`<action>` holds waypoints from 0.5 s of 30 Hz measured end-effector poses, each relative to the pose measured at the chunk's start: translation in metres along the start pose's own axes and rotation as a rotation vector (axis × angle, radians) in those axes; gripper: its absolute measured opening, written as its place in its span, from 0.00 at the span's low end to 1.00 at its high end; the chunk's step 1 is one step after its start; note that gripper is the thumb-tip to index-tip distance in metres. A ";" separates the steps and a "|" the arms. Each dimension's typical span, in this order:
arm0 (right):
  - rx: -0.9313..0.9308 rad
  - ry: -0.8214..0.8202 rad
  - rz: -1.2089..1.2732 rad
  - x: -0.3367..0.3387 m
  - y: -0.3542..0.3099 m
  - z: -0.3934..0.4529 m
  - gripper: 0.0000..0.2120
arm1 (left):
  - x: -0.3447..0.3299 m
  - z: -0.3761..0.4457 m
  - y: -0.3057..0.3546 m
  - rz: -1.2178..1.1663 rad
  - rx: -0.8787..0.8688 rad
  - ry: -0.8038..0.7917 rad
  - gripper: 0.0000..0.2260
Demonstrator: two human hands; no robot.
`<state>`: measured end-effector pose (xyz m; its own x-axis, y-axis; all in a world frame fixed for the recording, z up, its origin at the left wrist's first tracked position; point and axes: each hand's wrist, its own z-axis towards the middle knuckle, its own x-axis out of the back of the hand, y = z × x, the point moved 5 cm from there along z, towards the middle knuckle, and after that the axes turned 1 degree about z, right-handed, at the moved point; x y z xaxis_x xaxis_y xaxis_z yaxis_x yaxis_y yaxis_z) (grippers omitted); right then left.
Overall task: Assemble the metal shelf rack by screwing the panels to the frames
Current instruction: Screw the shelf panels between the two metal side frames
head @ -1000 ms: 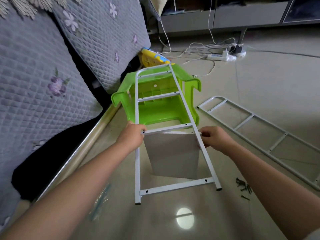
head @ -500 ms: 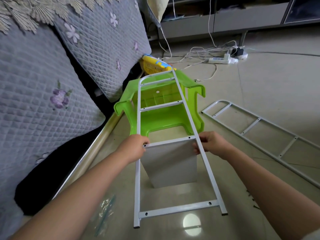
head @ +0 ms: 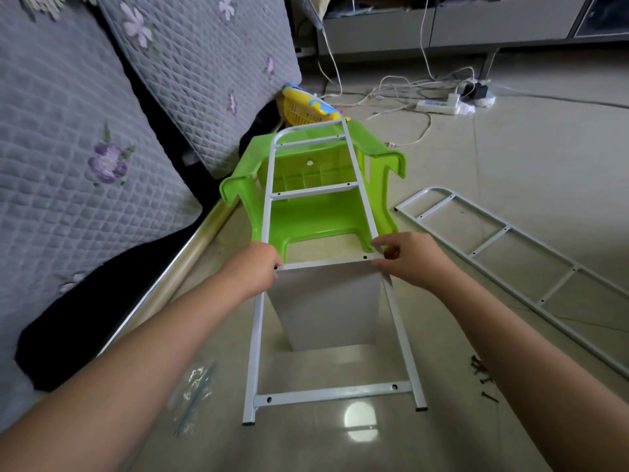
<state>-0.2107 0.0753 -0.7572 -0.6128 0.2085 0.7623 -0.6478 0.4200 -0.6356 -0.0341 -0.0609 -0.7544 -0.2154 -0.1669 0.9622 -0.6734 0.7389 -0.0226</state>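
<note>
Floor (head: 510, 172) is carrying a white frame (head: 256, 335) leaning on a green stool (head: 306, 219), a second frame (head: 510, 267) lying near its right edge. Left hand (head: 253, 272) is gripping the panel (head: 328, 308) and frame; right hand (head: 410, 258) is pinching their other corner

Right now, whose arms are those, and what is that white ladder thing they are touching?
Those arms belong to a person wearing a camera on their head, so you see what they see, looking down at the floor. The ladder thing is a white metal frame, one side of a shelf rack. Its far end leans on a green plastic stool. The left hand grips the frame's left rail. The right hand touches the right rail where a white panel meets a crossbar. The panel is a shelf, lined up with the screw holes. A second frame lies flat on the floor to the right, with dark screws nearby and an empty plastic bag on the left.
</note>
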 end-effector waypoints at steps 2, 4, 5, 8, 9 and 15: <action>-0.004 0.007 -0.052 0.001 -0.006 -0.001 0.17 | 0.000 -0.001 0.000 0.007 -0.003 0.004 0.07; -0.013 -0.030 -0.137 -0.001 -0.011 -0.002 0.16 | 0.001 -0.001 0.001 0.013 -0.012 0.006 0.06; -0.021 -0.059 -0.200 -0.004 -0.014 -0.002 0.16 | 0.002 -0.002 0.001 0.020 -0.023 0.005 0.05; -0.052 -0.108 -0.363 -0.014 -0.018 -0.001 0.13 | 0.002 -0.002 0.002 0.032 -0.053 0.001 0.05; -0.064 -0.105 -0.383 -0.016 -0.019 -0.001 0.13 | 0.001 -0.002 0.002 0.036 -0.058 0.000 0.06; -0.071 -0.131 -0.424 -0.017 -0.020 0.004 0.11 | 0.000 -0.004 0.005 0.072 -0.083 -0.019 0.06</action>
<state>-0.1890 0.0596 -0.7583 -0.3550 -0.1066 0.9288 -0.8241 0.5048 -0.2571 -0.0342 -0.0546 -0.7531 -0.2755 -0.1230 0.9534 -0.5946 0.8011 -0.0684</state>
